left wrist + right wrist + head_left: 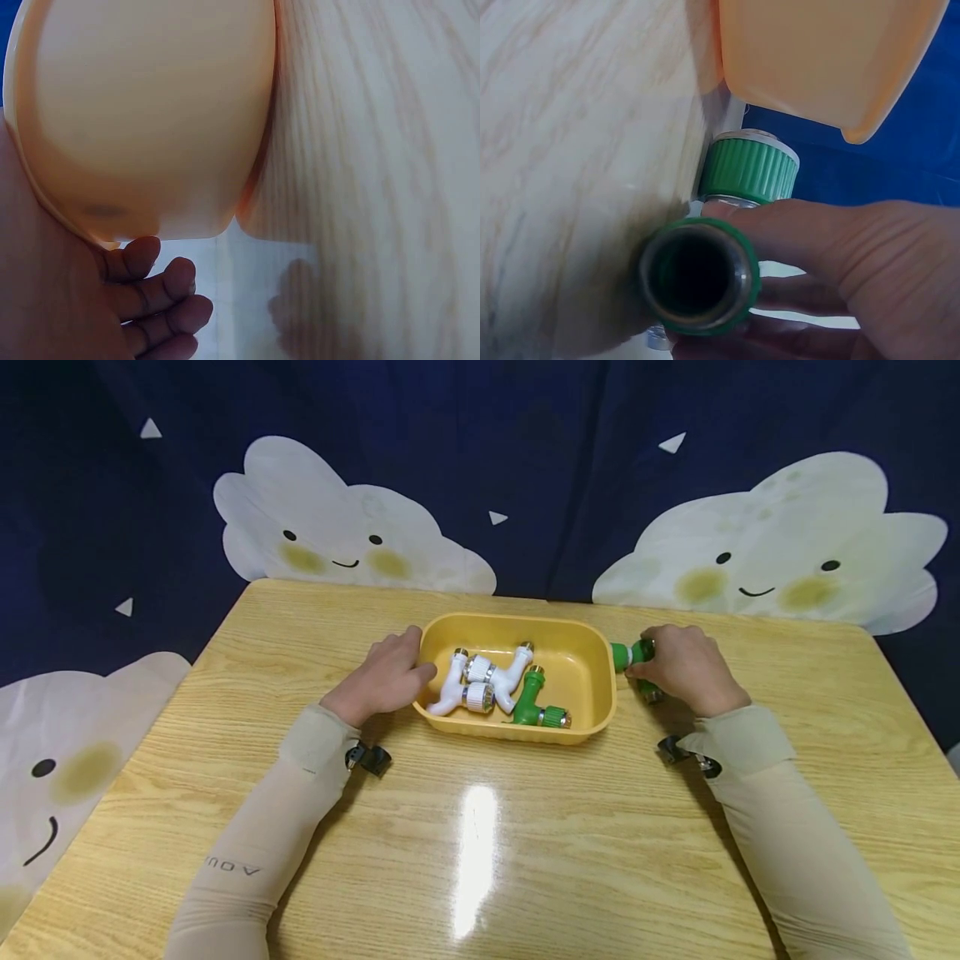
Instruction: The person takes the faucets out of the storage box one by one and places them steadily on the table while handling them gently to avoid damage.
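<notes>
A yellow plastic basin sits on the table, holding two white taps and a green tap. My left hand holds the basin's left end, thumb over the rim and fingers bent along the outside wall. Beyond the basin's right end, my right hand grips another green tap low by the table. In the right wrist view, its ribbed green knob points towards the basin and its round open end faces the camera. My fingers hide part of its body.
The wooden table has a bright light reflection in front of the basin. A dark blue curtain with smiling white clouds hangs behind the table's far edge. Small black camera mounts sit at both wrists.
</notes>
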The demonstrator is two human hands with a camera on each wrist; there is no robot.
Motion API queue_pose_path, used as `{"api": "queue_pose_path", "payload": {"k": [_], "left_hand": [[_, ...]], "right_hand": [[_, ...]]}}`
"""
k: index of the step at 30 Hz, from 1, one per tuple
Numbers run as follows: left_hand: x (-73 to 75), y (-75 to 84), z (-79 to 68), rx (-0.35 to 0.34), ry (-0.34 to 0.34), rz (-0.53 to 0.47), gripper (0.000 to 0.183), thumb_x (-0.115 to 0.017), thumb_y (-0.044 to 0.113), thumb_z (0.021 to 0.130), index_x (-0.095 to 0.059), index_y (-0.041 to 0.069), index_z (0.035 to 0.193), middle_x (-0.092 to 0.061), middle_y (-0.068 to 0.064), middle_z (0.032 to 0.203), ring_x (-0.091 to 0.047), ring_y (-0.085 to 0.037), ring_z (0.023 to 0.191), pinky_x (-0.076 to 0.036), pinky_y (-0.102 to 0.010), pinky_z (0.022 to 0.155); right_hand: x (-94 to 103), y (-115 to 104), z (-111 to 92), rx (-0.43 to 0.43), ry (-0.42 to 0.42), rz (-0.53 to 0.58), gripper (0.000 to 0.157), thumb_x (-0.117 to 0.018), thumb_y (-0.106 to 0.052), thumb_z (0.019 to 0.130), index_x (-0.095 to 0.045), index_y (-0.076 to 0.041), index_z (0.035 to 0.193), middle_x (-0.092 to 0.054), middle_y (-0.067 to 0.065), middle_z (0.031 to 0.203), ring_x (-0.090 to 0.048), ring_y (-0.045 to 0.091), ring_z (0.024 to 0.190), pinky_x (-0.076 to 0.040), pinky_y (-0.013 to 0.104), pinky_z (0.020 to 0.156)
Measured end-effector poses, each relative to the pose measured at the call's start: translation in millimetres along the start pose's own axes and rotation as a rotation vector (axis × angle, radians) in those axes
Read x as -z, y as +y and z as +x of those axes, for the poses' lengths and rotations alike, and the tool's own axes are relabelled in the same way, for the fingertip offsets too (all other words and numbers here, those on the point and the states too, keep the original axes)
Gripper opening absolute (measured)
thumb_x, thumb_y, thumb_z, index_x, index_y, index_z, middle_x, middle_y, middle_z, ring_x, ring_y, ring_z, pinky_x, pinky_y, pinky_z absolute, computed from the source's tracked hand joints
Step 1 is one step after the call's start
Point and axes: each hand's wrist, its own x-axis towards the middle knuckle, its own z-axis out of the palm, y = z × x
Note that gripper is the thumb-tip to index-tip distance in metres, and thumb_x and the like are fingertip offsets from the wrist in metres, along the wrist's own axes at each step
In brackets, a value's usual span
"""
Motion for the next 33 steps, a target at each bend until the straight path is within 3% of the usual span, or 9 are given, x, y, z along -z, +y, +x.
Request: {"api": "queue_pose_path", "payload": {"k": [5, 18, 27, 33], "left_hand": [[-0.3, -0.6, 0.1, -0.001, 0.000, -0.006, 0.028, -0.041, 0.031, 0.100, -0.046, 0.006, 0.110, -0.048, -0.013, 0.091, -0.046, -0.032, 0.090, -0.032, -0.039, 0.082], [-0.5, -0.3, -0.7, -0.013, 0.002, 0.000, 0.029, -0.042, 0.032, 0.100, -0.046, 0.005, 0.110, -0.048, -0.013, 0.092, -0.046, -0.032, 0.094, -0.033, -0.043, 0.088], [-0.4, 0.1, -0.6, -0.011, 0.006, -0.002, 0.027, -0.043, 0.032, 0.100, -0.046, 0.007, 0.109, -0.049, -0.013, 0.093, -0.046, -0.032, 0.095, -0.033, -0.042, 0.087], [-0.2, 0.0, -0.5, -0.010, 0.008, -0.005, 0.026, -0.043, 0.032, 0.099, -0.046, 0.007, 0.108, -0.049, -0.013, 0.094, -0.046, -0.032, 0.096, -0.033, -0.042, 0.088]], "right_hand": [[1.9, -2, -1, -0.015, 0.000, 0.003, 0.040, -0.080, -0.030, 0.089, -0.070, 0.002, 0.111, -0.071, 0.014, 0.080, -0.063, 0.027, 0.067, -0.051, 0.039, 0.060], [7.4, -1, -6, -0.043, 0.012, 0.006, 0.036, -0.079, -0.035, 0.090, -0.072, -0.001, 0.099, -0.070, 0.010, 0.074, -0.063, 0.027, 0.069, -0.049, 0.039, 0.059], [12.0, -2, -7, -0.035, 0.027, 0.005, 0.045, -0.077, -0.035, 0.091, -0.072, 0.004, 0.113, -0.077, 0.020, 0.090, -0.070, 0.035, 0.077, -0.053, 0.046, 0.063], [16.2, -5, -9, -0.031, 0.038, -0.007, 0.057, -0.072, -0.036, 0.094, -0.063, 0.006, 0.133, -0.076, 0.025, 0.110, -0.071, 0.046, 0.095, -0.055, 0.056, 0.077]]}}
